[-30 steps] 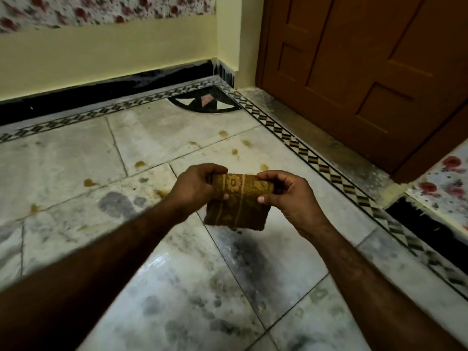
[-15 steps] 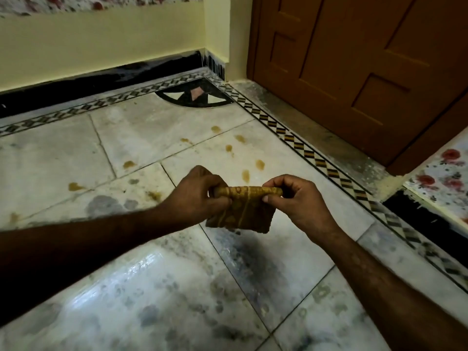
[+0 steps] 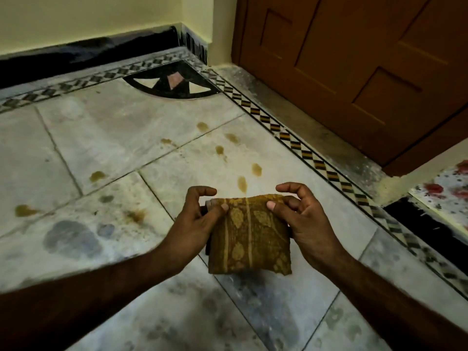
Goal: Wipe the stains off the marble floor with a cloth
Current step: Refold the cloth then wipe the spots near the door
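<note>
Mustard-brown and patterned with paler yellow stripes and leaf shapes, the cloth (image 3: 249,236) was folded into a thick pad and hung in the air between the two hands, above the marble floor (image 3: 121,127) and not touching it. The left hand (image 3: 196,224) pinched its upper left corner between thumb and fingers, and the right hand (image 3: 301,219) pinched the upper right corner the same way, so both were closed on the fabric. The folded layers looked loose at the left edge, where a darker inner layer showed; the likely trouble was that the pad would come undone once pressed and dragged, leaving a thin bunched rag that smeared rather than lifted. Beyond the cloth lay the stains (image 3: 241,183), amber drops scattered across the pale slabs toward the inlaid corner motif (image 3: 174,82). They looked wet or sticky, so a wide sweep could spread them into the joints. A wooden door (image 3: 354,59) stood at the right.
</note>
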Action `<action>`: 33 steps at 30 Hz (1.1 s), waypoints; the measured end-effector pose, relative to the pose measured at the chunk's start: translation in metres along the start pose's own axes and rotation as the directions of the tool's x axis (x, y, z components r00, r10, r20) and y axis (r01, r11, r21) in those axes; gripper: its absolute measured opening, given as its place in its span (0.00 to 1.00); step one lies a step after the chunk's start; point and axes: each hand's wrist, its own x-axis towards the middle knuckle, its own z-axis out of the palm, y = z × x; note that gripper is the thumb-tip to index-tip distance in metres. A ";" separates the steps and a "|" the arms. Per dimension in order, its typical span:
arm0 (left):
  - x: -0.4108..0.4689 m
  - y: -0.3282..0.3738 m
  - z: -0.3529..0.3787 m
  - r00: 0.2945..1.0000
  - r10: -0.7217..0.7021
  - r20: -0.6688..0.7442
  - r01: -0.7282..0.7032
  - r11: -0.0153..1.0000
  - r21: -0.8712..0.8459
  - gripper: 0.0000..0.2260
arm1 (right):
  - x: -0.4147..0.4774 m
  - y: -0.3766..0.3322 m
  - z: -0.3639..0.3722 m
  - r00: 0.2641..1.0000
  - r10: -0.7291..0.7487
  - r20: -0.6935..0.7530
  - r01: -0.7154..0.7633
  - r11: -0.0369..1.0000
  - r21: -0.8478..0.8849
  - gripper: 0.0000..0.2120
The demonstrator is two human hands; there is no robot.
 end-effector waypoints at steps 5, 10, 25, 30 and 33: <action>0.002 0.008 -0.004 0.995 -0.039 0.097 0.035 0.999 0.039 0.07 | -0.010 -0.007 0.008 0.995 0.091 -0.049 -0.088 0.995 0.057 0.10; 0.009 0.022 -0.006 0.964 -0.149 0.219 0.123 0.984 0.128 0.12 | -0.017 -0.021 0.006 0.983 0.169 -0.071 -0.157 0.976 0.151 0.08; 0.049 0.008 -0.019 0.946 -0.150 0.289 0.076 0.965 0.253 0.09 | 0.020 0.035 0.003 0.973 0.216 -0.075 -0.184 0.935 0.304 0.18; 0.049 -0.014 -0.008 0.985 -0.099 0.139 0.081 0.989 0.127 0.08 | 0.032 0.042 0.007 0.989 0.120 -0.088 -0.103 0.979 0.175 0.08; 0.046 -0.029 0.005 0.995 -0.101 0.011 0.100 0.995 0.017 0.08 | 0.036 0.052 0.013 0.990 0.031 -0.137 -0.027 0.999 0.032 0.06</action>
